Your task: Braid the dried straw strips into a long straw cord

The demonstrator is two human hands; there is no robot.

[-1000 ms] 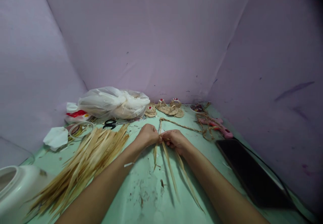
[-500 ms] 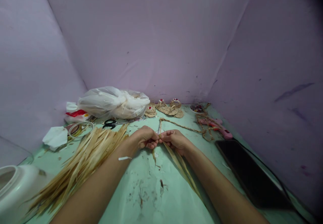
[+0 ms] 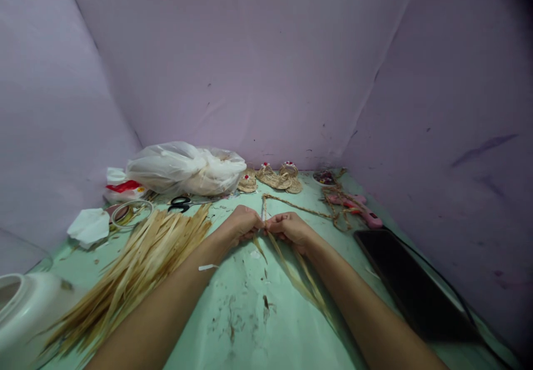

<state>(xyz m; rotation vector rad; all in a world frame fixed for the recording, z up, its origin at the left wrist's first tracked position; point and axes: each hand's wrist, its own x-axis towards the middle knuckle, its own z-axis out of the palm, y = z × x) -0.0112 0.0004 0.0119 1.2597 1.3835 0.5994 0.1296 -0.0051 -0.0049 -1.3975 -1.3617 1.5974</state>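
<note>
Near the middle of the green table my left hand (image 3: 245, 224) and my right hand (image 3: 290, 228) meet, fingers pinched at the near end of a thin braided cord (image 3: 300, 208). The cord runs away from my fingertips, bends sharply and trails off to the right. Loose dried fibre strips (image 3: 308, 288) hang from under my right hand toward me, and a short strip (image 3: 260, 248) sticks out below my left fingers. The exact spot being pinched is partly hidden. Beside my left forearm lies a fanned bundle of dried strips (image 3: 144, 267).
At the back are a white plastic bag (image 3: 183, 165), small woven slippers (image 3: 272, 179) and a bowl of beads (image 3: 325, 178). Black-handled scissors (image 3: 180, 204) and a tape roll (image 3: 132, 214) lie left. A pink glue gun (image 3: 368, 214) and dark tablet-like slab (image 3: 412, 286) lie right; a white jar (image 3: 33, 314) stands front left.
My fingers have shifted slightly at the cord's end, the left ones curling in closer. The loose strips under my right hand have spread apart, and the short strip has swung a little right.
</note>
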